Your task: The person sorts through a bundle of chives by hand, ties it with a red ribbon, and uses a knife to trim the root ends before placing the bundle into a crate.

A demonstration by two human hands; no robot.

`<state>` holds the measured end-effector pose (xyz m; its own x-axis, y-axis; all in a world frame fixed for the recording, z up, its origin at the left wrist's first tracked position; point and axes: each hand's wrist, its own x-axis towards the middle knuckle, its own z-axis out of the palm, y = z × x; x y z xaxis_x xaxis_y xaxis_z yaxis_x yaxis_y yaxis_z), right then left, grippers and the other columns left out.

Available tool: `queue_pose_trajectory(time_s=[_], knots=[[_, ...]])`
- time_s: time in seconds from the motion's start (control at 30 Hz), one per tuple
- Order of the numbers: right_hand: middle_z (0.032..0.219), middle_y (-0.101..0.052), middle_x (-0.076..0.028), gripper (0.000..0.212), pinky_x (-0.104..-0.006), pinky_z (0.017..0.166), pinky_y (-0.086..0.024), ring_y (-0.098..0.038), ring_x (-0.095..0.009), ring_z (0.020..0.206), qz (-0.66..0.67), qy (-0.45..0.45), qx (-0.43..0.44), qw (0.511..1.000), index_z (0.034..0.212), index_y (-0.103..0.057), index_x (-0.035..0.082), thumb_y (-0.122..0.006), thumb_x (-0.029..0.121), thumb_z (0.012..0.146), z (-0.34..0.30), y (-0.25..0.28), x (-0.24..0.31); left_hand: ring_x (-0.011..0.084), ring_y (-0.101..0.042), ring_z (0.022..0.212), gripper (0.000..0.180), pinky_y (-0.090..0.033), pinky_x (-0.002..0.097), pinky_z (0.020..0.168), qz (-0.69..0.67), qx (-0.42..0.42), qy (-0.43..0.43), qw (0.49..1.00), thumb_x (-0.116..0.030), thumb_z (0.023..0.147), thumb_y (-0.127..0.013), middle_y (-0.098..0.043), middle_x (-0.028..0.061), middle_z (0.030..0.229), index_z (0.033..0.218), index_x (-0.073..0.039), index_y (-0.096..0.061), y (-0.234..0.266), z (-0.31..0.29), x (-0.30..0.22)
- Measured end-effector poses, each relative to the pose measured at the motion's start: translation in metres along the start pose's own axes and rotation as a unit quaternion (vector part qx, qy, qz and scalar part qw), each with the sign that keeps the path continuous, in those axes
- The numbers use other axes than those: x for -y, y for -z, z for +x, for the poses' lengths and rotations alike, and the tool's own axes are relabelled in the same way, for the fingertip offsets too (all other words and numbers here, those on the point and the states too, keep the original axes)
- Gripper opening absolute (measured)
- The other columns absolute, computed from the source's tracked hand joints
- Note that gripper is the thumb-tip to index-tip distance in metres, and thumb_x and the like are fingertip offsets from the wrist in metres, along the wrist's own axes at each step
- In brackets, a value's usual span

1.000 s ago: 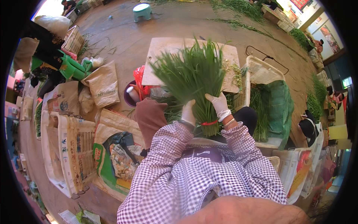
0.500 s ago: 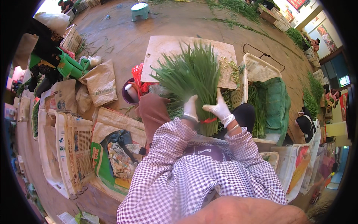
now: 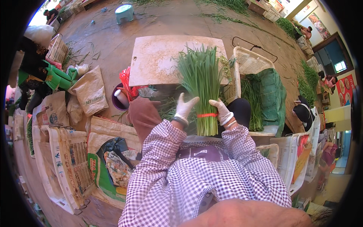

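Note:
A bundle of garlic chives (image 3: pixel 202 79), bound low down with a red band (image 3: pixel 207 115), stands upright before me with its leaf tips pointing away and its cut stems toward my lap. My right hand (image 3: pixel 223 112), in a white glove, grips its right side just by the band, thumb across the front. My left hand (image 3: pixel 185 107), gloved too, is beside the bundle's left edge with thumb and fingers spread; whether it touches the leaves is unclear. Behind the leaves lies a pale, worn board (image 3: pixel 162 60) with bits of plant on its right side.
A cream plastic crate (image 3: pixel 236 72) at right holds more chives (image 3: pixel 255 102) and a green woven sack (image 3: pixel 272 100). Left of the board stand a purple bucket (image 3: pixel 116 99) and red plastic strips (image 3: pixel 126 81). Stacked crates (image 3: pixel 77 159) and sacks line my left; a teal stool (image 3: pixel 124 13) stands far off.
The bundle has turned from leaning left to upright, and its leaves lie closer together. My left hand has opened beside it. The whole view has shifted slightly.

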<state>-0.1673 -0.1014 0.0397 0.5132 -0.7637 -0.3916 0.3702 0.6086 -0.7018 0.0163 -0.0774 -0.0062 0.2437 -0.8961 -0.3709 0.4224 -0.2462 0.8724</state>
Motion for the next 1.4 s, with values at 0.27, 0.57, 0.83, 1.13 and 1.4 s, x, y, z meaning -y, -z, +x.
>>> queue_pose_trajectory(time_s=[0.27, 0.57, 0.83, 1.13, 1.4], knots=[[0.123, -0.059, -0.009, 0.088, -0.0303, 0.092, -0.048, -0.058, -0.02, 0.107, -0.337, 0.148, -0.116, 0.923, 0.148, -0.025, 0.002, -0.077, 0.014, 0.078, 0.019, -0.041, -0.017, 0.024, -0.061, 0.103, 0.036, -0.049, 0.0365, 0.09, -0.307, 0.047, 0.159, 0.937, -0.016, 0.09, -0.061, -0.063, 0.0098, 0.114, 0.123, -0.003, -0.055, -0.001, 0.012, 0.001], [0.099, -0.068, -0.007, 0.033, -0.0296, 0.08, -0.05, -0.063, -0.016, 0.087, -0.211, 0.146, -0.198, 0.946, 0.112, -0.061, -0.001, -0.068, 0.005, 0.081, 0.047, 0.014, -0.026, 0.0313, -0.063, 0.099, 0.04, -0.05, 0.042, 0.092, -0.369, 0.038, 0.202, 0.906, -0.029, 0.089, -0.054, -0.066, 0.0153, 0.112, 0.118, -0.002, -0.06, -0.01, -0.012, -0.023], [0.113, -0.066, -0.018, 0.067, -0.0325, 0.09, -0.047, -0.063, -0.025, 0.106, -0.502, 0.154, -0.225, 0.821, 0.135, -0.046, 0.002, -0.073, 0.019, 0.077, 0.051, -0.012, -0.019, 0.0315, -0.062, 0.102, 0.043, -0.048, 0.0429, 0.095, -0.37, 0.036, 0.219, 0.902, -0.031, 0.09, -0.052, -0.065, 0.0141, 0.115, 0.12, -0.002, -0.058, -0.01, 0.008, 0.003], [0.111, -0.068, -0.011, 0.047, -0.0309, 0.09, -0.047, -0.063, -0.019, 0.101, -0.361, 0.2, -0.262, 0.873, 0.125, -0.054, 0.001, -0.067, 0.006, 0.08, 0.033, 0.006, -0.004, 0.0284, -0.061, 0.105, 0.041, -0.047, 0.0401, 0.095, -0.374, 0.109, 0.174, 0.904, -0.028, 0.09, -0.058, -0.064, 0.0125, 0.118, 0.122, -0.002, -0.057, -0.026, -0.004, 0.004], [0.104, -0.068, -0.009, 0.04, -0.0311, 0.086, -0.049, -0.064, -0.017, 0.093, -0.292, 0.214, -0.221, 0.906, 0.118, -0.056, 0.0, -0.068, 0.008, 0.081, 0.035, 0.002, -0.019, 0.0274, -0.063, 0.1, 0.041, -0.051, 0.0392, 0.09, -0.356, 0.077, 0.182, 0.913, -0.029, 0.09, -0.063, -0.065, 0.0111, 0.114, 0.121, -0.003, -0.059, -0.019, 0.01, 0.011]])
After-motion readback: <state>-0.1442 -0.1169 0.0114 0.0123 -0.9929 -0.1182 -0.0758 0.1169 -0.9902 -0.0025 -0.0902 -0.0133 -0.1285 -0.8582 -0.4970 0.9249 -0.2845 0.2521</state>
